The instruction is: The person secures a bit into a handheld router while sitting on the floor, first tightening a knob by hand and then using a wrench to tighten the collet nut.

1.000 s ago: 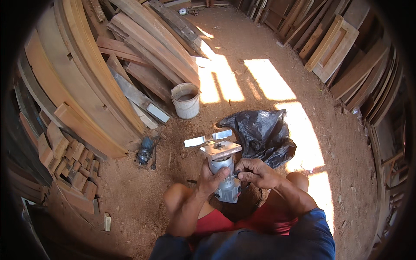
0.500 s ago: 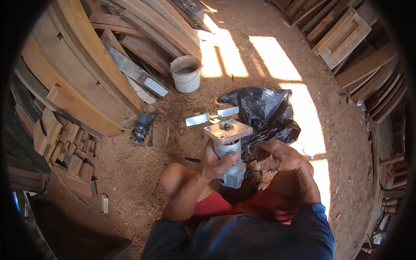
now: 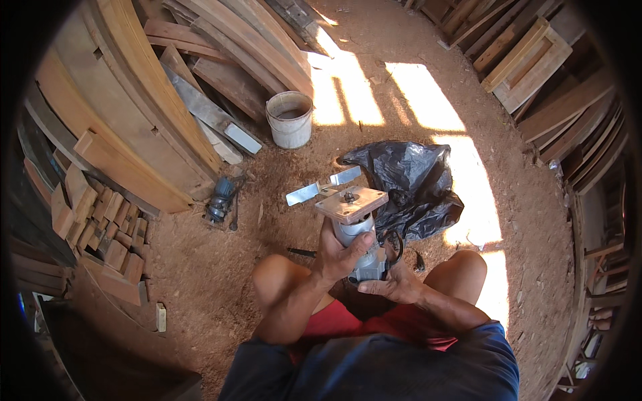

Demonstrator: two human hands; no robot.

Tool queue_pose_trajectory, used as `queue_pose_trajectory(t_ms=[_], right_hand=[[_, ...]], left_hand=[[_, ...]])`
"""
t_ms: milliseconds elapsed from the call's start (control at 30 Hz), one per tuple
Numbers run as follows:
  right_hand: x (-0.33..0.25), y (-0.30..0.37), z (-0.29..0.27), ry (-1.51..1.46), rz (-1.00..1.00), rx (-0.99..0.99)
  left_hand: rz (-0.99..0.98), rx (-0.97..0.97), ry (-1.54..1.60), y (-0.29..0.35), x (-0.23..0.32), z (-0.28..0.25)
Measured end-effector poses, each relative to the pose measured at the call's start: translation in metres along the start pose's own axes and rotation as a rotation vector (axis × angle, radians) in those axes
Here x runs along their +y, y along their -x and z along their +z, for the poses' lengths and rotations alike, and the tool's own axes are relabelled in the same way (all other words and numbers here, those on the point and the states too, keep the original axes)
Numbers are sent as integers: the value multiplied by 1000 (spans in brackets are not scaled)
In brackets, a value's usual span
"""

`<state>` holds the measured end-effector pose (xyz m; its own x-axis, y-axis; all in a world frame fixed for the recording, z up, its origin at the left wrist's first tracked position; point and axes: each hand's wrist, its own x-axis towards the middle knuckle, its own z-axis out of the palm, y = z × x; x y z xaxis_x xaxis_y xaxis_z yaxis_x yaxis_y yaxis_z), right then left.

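A silver-grey trim router (image 3: 358,232) is held up between my knees, its square, see-through base plate (image 3: 352,204) on top and its motor end toward me. My left hand (image 3: 338,254) wraps round the body from the left, with the thumb across the front. At the lower end, my right hand (image 3: 394,281) grips the motor housing, thumb in front and other fingers partly hidden behind it. A black cord loops beside the right hand. Just beyond the base plate are two pale metal blades (image 3: 324,186) joined in the middle.
A crumpled black plastic bag (image 3: 408,184) lies ahead on the dirt floor. Farther back stands a white bucket (image 3: 289,119). A blue power tool (image 3: 221,199) rests at the left near stacked wood blocks (image 3: 110,230). Leaning boards (image 3: 127,120) line the left; wooden frames (image 3: 528,63) line the right.
My right hand has moved down and left from beside the router and closed on its lower end. The left hand keeps its hold, and the router has tilted slightly.
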<state>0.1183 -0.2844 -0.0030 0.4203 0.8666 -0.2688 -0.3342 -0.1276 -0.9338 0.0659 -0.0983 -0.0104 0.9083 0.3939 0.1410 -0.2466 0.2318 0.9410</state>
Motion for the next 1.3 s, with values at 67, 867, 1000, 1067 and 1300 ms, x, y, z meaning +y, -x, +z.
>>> queue_pose_trajectory(t_ms=[67,867,1000,1067,1300], right_hand=[[-1,-3,2,-20,-9,-11],[-7,0,5,127,-110,45],[-14,1,11,114,-113,71],[-15,2,12,135,-109,74],[-10,2,9,105,-97,84]], left_hand=[[116,74,-52,1,3,7],[93,-32,36,1,16,5],[96,22,25,1,15,8],[52,-16,21,1,10,2],[40,-4,25,1,11,4]])
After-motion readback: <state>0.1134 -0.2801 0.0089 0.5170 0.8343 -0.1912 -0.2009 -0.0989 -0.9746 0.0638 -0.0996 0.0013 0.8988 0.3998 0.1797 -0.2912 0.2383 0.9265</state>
